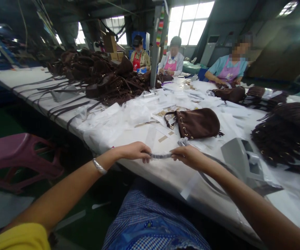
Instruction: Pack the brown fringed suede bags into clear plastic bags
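Between my two hands runs a short stretch of a dark strap (161, 156) with a greyish, shiny look, held just above the table's front edge. My left hand (136, 151) pinches its left end, and a silver bracelet sits on that wrist. At the other end my right hand (188, 155) is closed on the strap with thumb and fingertips. From under my right forearm a longer dark strap (212, 183) curves along the table. Just beyond my hands lies a dark brown drawstring bag (200, 123) with gold eyelets and a buckled strap. Crumpled clear wrap touches the bag's near side.
A grey tape dispenser (241, 161) stands right of my right arm, near a pile of dark tassels (288, 132). White wrapping sheets (139, 113) cover the middle table. Brown bags (95, 71) are heaped at the back left. Several people work across the table. A pink stool (11, 152) stands left.
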Demonstrator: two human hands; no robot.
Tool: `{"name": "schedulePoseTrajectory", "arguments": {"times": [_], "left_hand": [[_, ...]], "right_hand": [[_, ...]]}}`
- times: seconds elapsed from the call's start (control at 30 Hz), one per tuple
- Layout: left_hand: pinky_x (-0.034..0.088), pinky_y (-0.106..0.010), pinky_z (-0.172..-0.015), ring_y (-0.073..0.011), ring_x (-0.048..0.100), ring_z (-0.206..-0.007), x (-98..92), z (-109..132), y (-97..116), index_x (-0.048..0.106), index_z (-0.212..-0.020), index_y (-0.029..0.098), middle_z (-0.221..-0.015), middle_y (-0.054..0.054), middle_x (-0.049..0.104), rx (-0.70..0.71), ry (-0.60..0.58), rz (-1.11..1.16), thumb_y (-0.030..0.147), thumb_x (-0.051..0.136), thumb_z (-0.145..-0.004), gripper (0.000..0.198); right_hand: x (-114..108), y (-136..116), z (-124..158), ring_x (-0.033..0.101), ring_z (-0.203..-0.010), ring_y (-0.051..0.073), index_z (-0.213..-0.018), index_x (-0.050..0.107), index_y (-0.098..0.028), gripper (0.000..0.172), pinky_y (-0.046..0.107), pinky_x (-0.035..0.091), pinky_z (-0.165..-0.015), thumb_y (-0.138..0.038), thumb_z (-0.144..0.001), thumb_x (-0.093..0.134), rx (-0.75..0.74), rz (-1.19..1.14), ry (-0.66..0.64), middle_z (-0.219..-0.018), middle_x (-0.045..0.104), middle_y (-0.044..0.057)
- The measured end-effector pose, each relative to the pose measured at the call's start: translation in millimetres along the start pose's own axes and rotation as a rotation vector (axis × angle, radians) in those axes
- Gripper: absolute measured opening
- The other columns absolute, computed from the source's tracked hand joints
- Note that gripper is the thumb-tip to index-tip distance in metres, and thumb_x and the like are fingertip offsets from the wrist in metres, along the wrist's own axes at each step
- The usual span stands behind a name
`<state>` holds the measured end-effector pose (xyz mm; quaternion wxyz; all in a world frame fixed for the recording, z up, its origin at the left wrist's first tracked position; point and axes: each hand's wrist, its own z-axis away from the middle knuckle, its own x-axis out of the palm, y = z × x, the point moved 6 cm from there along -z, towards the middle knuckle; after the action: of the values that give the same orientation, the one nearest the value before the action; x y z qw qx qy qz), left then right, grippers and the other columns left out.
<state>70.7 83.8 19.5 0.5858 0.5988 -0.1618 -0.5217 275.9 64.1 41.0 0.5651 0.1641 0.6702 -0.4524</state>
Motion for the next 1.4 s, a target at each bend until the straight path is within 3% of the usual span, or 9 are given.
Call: {"name": "schedulePoseTrajectory", "arguments": {"times": [0.17, 0.33, 0.5, 0.67, 0.83, 0.93, 1.03, 1.23, 1.4], "left_hand": [[0.043, -0.023, -0.060, -0.0142, 0.059, -0.060, 2.7, -7.8, 6.2, 0.070, -0.081, 0.016, -0.065, -0.002, 0.065, 0.003, 0.030, -0.120, 0.044, 0.055, -0.089, 0.032], [0.038, -0.022, -0.061, -0.0139, 0.056, -0.060, -14.9, 4.4, -7.5, 0.071, -0.080, 0.021, -0.066, 0.000, 0.065, 0.013, 0.113, -0.396, 0.042, 0.051, -0.090, 0.031], [0.039, -0.024, -0.070, -0.0184, 0.064, -0.081, -36.5, 5.2, -17.9, 0.074, -0.096, 0.027, -0.090, -0.001, 0.074, -0.051, 0.297, -0.681, 0.029, 0.053, -0.090, 0.022], [0.038, -0.035, -0.097, -0.0200, 0.064, -0.096, -22.1, -18.4, -4.3, 0.073, -0.099, 0.026, -0.104, -0.005, 0.073, 0.209, 0.304, -0.834, 0.021, 0.049, -0.094, 0.026], [0.021, -0.055, -0.114, -0.0251, 0.053, -0.124, -2.5, -26.6, -1.1, 0.073, -0.096, 0.029, -0.128, -0.005, 0.064, 0.301, 0.446, -0.894, 0.014, 0.054, -0.089, 0.026], [0.030, -0.054, -0.111, -0.0282, 0.050, -0.128, -4.9, -5.9, -14.3, 0.069, -0.112, 0.028, -0.137, -0.010, 0.056, 0.172, 0.779, -0.749, 0.013, 0.055, -0.087, 0.032], [0.054, -0.041, -0.088, -0.0236, 0.068, -0.098, -7.8, 24.4, -46.7, 0.062, -0.118, 0.020, -0.111, -0.012, 0.068, -0.066, 1.101, -0.282, 0.027, 0.052, -0.090, 0.030], [0.046, -0.023, -0.037, -0.0157, 0.062, -0.042, 17.2, 12.9, -66.6, 0.062, -0.073, 0.016, -0.063, -0.006, 0.068, -0.324, 0.926, 0.186, 0.061, 0.051, -0.086, 0.048], [0.052, -0.025, -0.043, -0.0197, 0.067, -0.048, 28.4, -10.7, -65.8, 0.066, -0.072, 0.012, -0.061, -0.009, 0.071, -0.330, 0.926, 0.656, 0.050, 0.067, -0.080, 0.039]], "right_hand": [[0.8, -1.3, -1.7, 0.068, -0.074, 0.018, -0.128, 0.062, -0.025, 0.035, 0.025, 0.041, -0.066, -0.025, -0.094, 0.051, 0.038, 0.057, 0.032, -0.084, 0.076, 0.002], [-2.1, 19.9, 12.3, 0.067, -0.074, 0.019, -0.088, 0.073, -0.022, 0.017, 0.025, 0.039, -0.063, -0.025, -0.092, 0.057, 0.021, 0.151, -0.093, -0.082, 0.075, 0.004], [-18.2, 48.2, 21.9, 0.068, -0.082, 0.024, -0.097, 0.074, -0.021, 0.016, 0.030, 0.044, -0.069, -0.025, -0.091, 0.059, 0.144, 0.317, -0.026, -0.092, 0.075, 0.009], [-1.7, -0.1, 13.5, 0.059, -0.114, 0.026, -0.127, 0.062, -0.020, 0.041, 0.039, 0.041, -0.098, -0.042, -0.092, 0.059, -0.125, 0.198, 0.195, -0.121, 0.067, 0.012], [48.8, -26.4, -9.3, 0.062, -0.091, 0.021, -0.113, 0.069, -0.020, 0.026, 0.029, 0.046, -0.078, -0.033, -0.096, 0.054, -0.085, 0.153, 0.173, -0.096, 0.072, 0.008], [63.0, -21.2, -15.5, 0.061, -0.081, 0.018, -0.100, 0.071, -0.019, 0.021, 0.026, 0.044, -0.072, -0.024, -0.096, 0.051, 0.007, 0.146, 0.200, -0.085, 0.069, 0.006], [66.5, -19.3, -14.4, 0.060, -0.077, 0.015, -0.095, 0.070, -0.019, 0.018, 0.023, 0.042, -0.070, -0.021, -0.095, 0.052, 0.050, 0.073, 0.229, -0.087, 0.066, 0.004], [69.9, -31.1, -15.2, 0.059, -0.078, 0.014, -0.099, 0.068, -0.018, 0.018, 0.022, 0.043, -0.071, -0.020, -0.095, 0.050, 0.085, 0.059, 0.267, -0.092, 0.064, 0.005], [78.9, -40.9, -16.6, 0.060, -0.083, 0.019, -0.115, 0.064, -0.020, 0.024, 0.025, 0.043, -0.065, -0.022, -0.094, 0.051, 0.074, 0.249, 0.252, -0.098, 0.067, 0.007]]}}
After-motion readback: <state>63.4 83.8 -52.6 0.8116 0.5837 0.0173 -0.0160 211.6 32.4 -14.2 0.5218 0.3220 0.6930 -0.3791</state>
